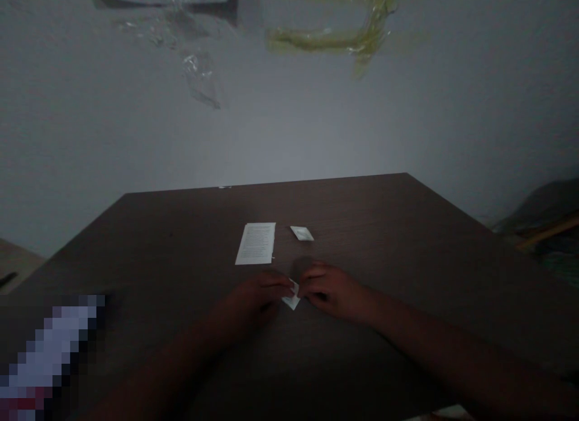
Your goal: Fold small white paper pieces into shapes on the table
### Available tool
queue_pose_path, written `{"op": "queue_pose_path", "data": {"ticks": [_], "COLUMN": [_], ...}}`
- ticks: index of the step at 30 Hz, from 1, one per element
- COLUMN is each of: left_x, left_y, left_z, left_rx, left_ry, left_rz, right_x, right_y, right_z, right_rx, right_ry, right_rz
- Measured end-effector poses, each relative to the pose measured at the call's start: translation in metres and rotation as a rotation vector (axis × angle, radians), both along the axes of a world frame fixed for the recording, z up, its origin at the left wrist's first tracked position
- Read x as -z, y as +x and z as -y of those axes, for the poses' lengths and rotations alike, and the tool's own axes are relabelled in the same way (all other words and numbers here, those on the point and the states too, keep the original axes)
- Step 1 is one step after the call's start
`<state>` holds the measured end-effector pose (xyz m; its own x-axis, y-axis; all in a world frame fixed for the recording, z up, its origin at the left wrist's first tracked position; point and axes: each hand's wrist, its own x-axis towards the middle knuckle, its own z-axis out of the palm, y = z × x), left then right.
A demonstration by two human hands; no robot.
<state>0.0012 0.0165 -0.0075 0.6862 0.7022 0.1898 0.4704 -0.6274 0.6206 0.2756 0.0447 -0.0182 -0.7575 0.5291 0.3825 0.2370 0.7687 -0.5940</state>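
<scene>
Between my two hands, low in the middle of the view, is a small folded piece of white paper (pixel 293 303). My left hand (pixel 262 294) closes its fingertips on the paper's left side. From the other side, my right hand (pixel 330 290) pinches the paper's right edge with bent fingers. Part of the paper is hidden behind the fingers. Just beyond lies a printed sheet (pixel 256 243) with lines of text. To the right of that sheet rests another small folded white paper (pixel 301 233), diamond-like in outline.
A dark brown wooden table (pixel 181 228) reaches back to a grey wall (pixel 289 125) with strips of clear and yellow tape (pixel 325 42). A blurred-out, pixelated object (pixel 54 354) lies at the left front. Dark items (pixel 547 210) stand beyond the table's right edge.
</scene>
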Motion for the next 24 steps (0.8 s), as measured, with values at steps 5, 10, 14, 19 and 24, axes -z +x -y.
{"op": "queue_pose_path", "data": {"ticks": [5, 10, 14, 19, 24], "left_x": [-0.009, -0.018, -0.022, -0.029, -0.032], "left_y": [-0.001, 0.002, 0.005, 0.003, -0.008], "left_z": [0.002, 0.003, 0.005, 0.004, 0.003], "left_rx": [0.030, 0.047, 0.076, 0.046, 0.057], "left_ry": [-0.018, -0.035, 0.045, 0.158, 0.235], "left_rz": [-0.052, -0.073, -0.137, -0.303, -0.392], "right_x": [-0.002, -0.009, -0.016, -0.017, -0.021], "right_y": [0.000, 0.000, -0.002, -0.004, -0.003], "right_z": [0.002, 0.006, 0.012, 0.017, 0.019], "right_rx": [-0.018, -0.025, -0.056, -0.078, -0.034], "right_ry": [0.069, 0.168, 0.220, 0.302, 0.303], "right_rz": [0.059, 0.099, 0.136, 0.260, 0.321]}}
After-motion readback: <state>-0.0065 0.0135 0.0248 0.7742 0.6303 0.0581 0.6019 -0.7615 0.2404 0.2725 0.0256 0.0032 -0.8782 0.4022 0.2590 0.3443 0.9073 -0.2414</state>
